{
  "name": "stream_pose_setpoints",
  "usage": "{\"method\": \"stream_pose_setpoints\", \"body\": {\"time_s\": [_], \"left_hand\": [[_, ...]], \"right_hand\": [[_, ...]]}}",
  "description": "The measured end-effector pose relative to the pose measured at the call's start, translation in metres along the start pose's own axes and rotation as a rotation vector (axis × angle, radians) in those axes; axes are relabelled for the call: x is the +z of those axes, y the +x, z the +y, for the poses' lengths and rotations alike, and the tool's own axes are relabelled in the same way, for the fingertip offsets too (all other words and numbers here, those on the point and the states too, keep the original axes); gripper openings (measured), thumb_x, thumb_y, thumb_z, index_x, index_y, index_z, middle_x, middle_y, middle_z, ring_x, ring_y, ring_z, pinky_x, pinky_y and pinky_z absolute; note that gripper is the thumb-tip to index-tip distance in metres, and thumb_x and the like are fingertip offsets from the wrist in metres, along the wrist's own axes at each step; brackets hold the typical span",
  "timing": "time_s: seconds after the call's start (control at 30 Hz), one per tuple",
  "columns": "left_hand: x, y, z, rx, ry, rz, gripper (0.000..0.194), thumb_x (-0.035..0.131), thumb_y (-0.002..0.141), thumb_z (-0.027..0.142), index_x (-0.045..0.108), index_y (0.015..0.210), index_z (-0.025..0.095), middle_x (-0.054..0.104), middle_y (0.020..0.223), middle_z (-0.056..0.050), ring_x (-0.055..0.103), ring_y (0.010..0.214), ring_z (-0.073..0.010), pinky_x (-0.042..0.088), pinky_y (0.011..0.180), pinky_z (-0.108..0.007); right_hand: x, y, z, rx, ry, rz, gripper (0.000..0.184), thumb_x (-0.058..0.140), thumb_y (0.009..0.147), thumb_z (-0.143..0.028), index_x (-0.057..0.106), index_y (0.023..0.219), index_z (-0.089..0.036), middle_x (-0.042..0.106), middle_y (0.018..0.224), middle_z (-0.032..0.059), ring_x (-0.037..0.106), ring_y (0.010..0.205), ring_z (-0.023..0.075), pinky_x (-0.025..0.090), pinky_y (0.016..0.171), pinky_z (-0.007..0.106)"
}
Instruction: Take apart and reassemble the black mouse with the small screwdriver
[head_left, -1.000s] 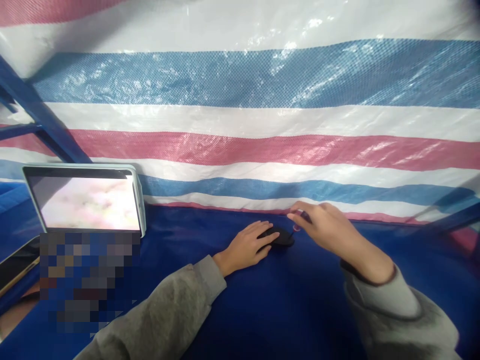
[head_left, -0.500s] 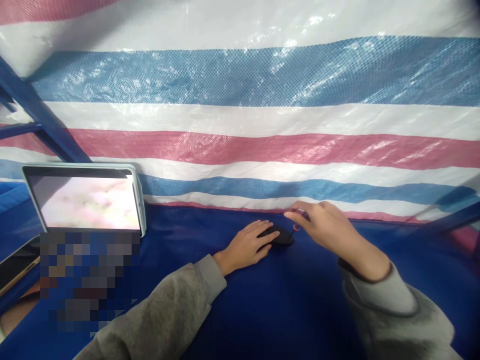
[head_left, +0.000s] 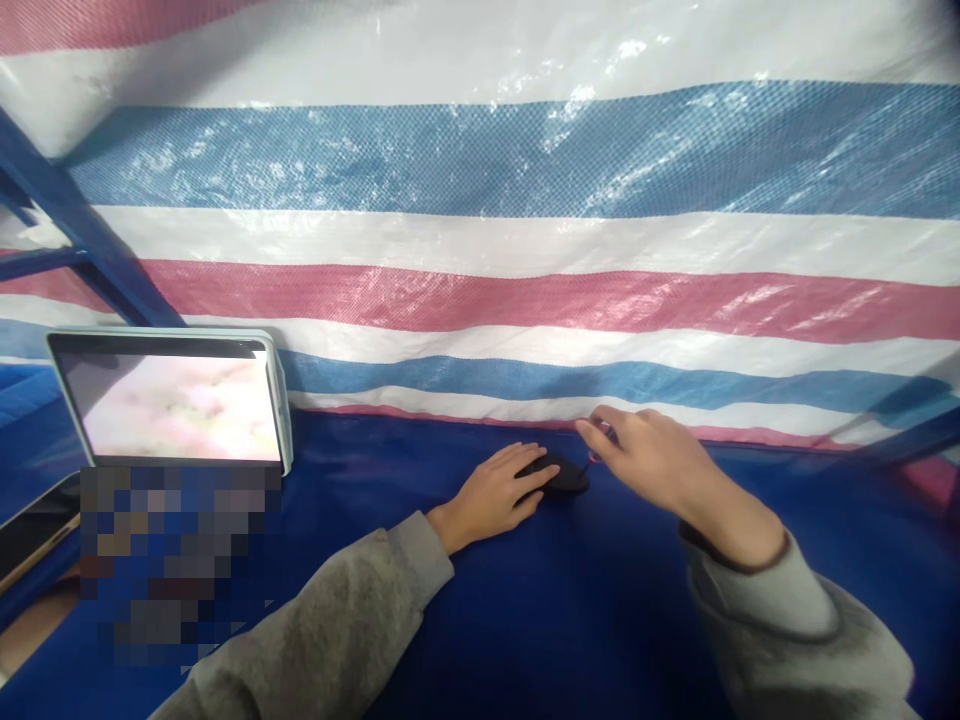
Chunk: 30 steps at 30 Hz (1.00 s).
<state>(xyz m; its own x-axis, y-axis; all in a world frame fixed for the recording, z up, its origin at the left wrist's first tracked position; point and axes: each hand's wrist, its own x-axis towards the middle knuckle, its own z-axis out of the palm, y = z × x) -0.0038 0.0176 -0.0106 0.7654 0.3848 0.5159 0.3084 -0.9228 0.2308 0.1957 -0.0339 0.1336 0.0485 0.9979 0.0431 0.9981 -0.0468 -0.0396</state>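
Note:
My left hand [head_left: 501, 492] rests with its fingers over a black rounded object [head_left: 564, 476], shaped like a computer mouse, and holds it against the blue surface [head_left: 517, 610]. Just right of it, my right hand [head_left: 651, 458] is raised with thumb and fingers pinched together. Between them is a small screwdriver [head_left: 593, 458] with a pinkish collar and a thin dark shaft. The shaft slants down to the right end of the black object. Most of its handle is hidden by my fingers.
A tablet [head_left: 176, 405] in a pale case stands at the left, its screen lit. Near it lies a phone [head_left: 34, 525], beside a pixelated patch. Blue metal bars [head_left: 90, 220] rise at the left. A striped plastic sheet [head_left: 480, 300] hangs along the back.
My right hand has shifted slightly right and down, and less of the screwdriver shows beneath its fingers. My left hand and the black object have barely moved.

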Motion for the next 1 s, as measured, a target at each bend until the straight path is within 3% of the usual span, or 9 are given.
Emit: {"method": "stream_pose_setpoints", "body": {"time_s": [0.13,0.3,0.53,1.0], "left_hand": [[0.001,0.0,0.0,-0.001,0.0,0.003,0.039,0.048,0.098,0.026,0.053,0.136,0.023,0.051,0.143,-0.009,0.046,0.136,-0.0231,0.039,0.114,-0.046],[0.002,-0.001,0.0,-0.003,-0.005,0.007,0.039,0.048,0.098,0.026,0.052,0.137,0.023,0.051,0.143,-0.009,0.046,0.136,-0.023,0.04,0.114,-0.046],[0.0,0.0,0.0,0.006,-0.012,0.005,0.039,0.047,0.098,0.026,0.052,0.137,0.022,0.052,0.143,-0.01,0.046,0.136,-0.0232,0.039,0.114,-0.046],[0.001,-0.001,0.0,0.0,-0.004,0.008,0.039,0.047,0.098,0.027,0.052,0.137,0.024,0.051,0.144,-0.009,0.045,0.136,-0.0229,0.039,0.114,-0.046]], "right_hand": [[-0.002,-0.001,-0.002,-0.022,0.03,-0.01,0.03,0.039,0.091,-0.03,0.067,0.092,-0.022,0.073,0.085,0.0076,0.066,0.079,0.023,0.036,0.063,0.03],[0.0,0.0,0.001,-0.101,0.072,0.01,0.033,0.038,0.09,-0.021,0.07,0.099,-0.02,0.074,0.086,0.0079,0.068,0.084,0.0226,0.039,0.068,0.03],[0.005,0.001,0.004,-0.082,-0.031,0.109,0.038,0.04,0.092,-0.026,0.065,0.12,-0.021,0.075,0.081,0.0076,0.069,0.08,0.0257,0.041,0.067,0.032],[0.01,0.002,0.01,-0.141,0.007,0.129,0.038,0.039,0.096,-0.043,0.069,0.11,-0.024,0.072,0.07,0.0039,0.066,0.068,0.0219,0.04,0.064,0.03]]}}
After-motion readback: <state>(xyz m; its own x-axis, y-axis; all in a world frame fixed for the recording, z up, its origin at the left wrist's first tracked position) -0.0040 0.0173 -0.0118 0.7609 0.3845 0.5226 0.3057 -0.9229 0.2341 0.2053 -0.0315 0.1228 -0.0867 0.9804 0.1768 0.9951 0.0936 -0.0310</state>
